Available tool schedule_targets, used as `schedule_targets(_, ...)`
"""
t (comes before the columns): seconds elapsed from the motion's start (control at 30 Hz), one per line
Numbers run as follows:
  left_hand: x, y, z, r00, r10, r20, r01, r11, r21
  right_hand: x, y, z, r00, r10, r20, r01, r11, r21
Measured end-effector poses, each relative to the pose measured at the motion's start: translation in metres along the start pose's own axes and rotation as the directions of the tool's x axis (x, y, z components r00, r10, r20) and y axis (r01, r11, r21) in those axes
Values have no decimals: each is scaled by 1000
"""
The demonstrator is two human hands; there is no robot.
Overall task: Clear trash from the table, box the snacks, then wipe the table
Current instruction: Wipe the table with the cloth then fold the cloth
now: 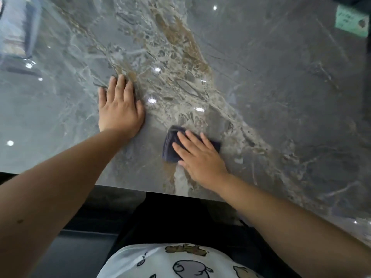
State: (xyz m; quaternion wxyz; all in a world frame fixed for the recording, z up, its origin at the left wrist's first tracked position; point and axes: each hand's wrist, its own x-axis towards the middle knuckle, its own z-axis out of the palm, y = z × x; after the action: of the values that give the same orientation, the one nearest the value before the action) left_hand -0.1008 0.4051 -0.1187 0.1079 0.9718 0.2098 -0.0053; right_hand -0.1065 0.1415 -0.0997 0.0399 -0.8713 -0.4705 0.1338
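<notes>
A glossy grey marble table (271,93) with tan veins fills the view. A dark blue folded cloth (170,143) lies on it near the front edge. My right hand (198,155) lies flat on top of the cloth, fingers spread, pressing it against the table. My left hand (119,109) rests palm down on the bare marble to the left of the cloth, fingers together, holding nothing.
A green box (350,22) sits at the far right corner of the table. The table's front edge (160,191) runs just below my hands, with my dark trousers and patterned shirt under it. Ceiling lights reflect in the surface.
</notes>
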Motion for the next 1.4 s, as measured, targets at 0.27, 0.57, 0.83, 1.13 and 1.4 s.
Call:
schedule_targets(0.27,-8,14,-12,999,27,23,-25,997,-72,-37,-33,0,990,131,-53,-95,895,435)
schedule_targets(0.57,-16,79,13,974,210,88,-208,978,-32,-6,76,-70,637,721,274,-69,-300,951)
schedule_targets(0.83,-16,81,14,979,184,89,-188,982,31,90,242,-100,520,812,-265,-526,549,649)
schedule_targets(1.13,-19,84,14,980,183,82,-184,983,12,92,217,-59,910,397,-121,-390,917,76)
schedule_targets(1.4,-18,84,10,976,189,106,-192,981,14,-38,91,-15,982,187,8,-188,982,7)
